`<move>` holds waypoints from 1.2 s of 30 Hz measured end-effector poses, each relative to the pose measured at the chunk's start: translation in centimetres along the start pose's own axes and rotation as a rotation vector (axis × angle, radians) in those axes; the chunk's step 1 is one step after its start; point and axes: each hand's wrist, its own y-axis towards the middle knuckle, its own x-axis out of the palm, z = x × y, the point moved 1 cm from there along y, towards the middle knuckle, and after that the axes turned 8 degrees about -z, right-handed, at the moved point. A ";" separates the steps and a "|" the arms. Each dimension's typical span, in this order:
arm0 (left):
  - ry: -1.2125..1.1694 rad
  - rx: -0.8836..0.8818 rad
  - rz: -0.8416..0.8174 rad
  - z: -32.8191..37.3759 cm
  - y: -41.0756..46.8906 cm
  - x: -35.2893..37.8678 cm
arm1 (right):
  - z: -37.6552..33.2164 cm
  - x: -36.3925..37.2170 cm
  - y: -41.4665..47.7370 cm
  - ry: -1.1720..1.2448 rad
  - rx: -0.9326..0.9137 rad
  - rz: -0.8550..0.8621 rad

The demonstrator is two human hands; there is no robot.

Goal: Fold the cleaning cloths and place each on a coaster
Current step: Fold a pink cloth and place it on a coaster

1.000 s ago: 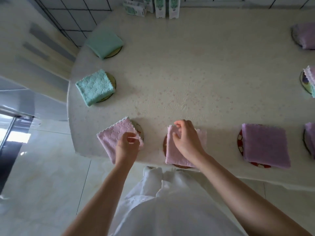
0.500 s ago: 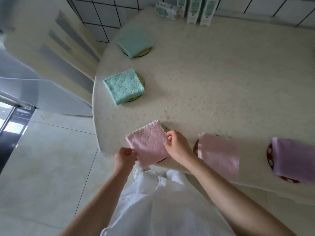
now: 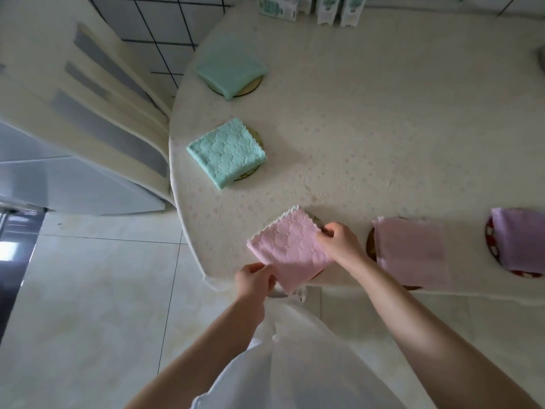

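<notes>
Pink cloth (image 3: 290,249): folded to a square with a scalloped white edge, lying cornerwise at the near edge of the counter (image 3: 383,128). Its near corner hangs over the rim.
Coaster (image 3: 316,218): only a sliver shows, by the cloth's far right edge. The rest is hidden under the cloth.
Left hand (image 3: 255,280): off the counter's edge, fingers curled, pinching the cloth's near left side.
Right hand (image 3: 339,242): over the counter, thumb and fingers pinching the cloth's right corner.
Second pink cloth (image 3: 413,252): just right of the right hand, folded flat on a dark coaster (image 3: 371,246) that shows at its left side. Its near end reaches the counter's rim.
Purple cloth (image 3: 519,240): further right, folded on a red-and-white coaster (image 3: 491,243) and partly cut off by the frame.
Near teal cloth (image 3: 227,153): folded and textured, well beyond the pink cloth on the left side of the counter, with a gold-rimmed coaster peeking out at its right.
Far teal cloth (image 3: 231,64): smoother, further back on the left, also on a coaster.
Cartons (image 3: 327,8): standing at the back by the tiled wall. The print is too blurred to read.
Person: bare forearms and a white garment (image 3: 295,364) — pale floor tiles (image 3: 88,290) lie below.
</notes>
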 end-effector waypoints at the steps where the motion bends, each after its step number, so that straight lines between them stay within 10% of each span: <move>1: -0.013 0.006 0.005 -0.1 0.0 0.1 | -0.2 -0.1 0.0 0.006 0.003 -0.005; 22: 0.591 0.397 0.038 5.0 1.0 1.1 | 3.6 0.3 -0.7 0.386 0.081 -0.126; 36: 0.661 0.310 0.090 4.8 1.8 -0.6 | 2.3 -0.9 -0.5 -0.171 0.020 -0.018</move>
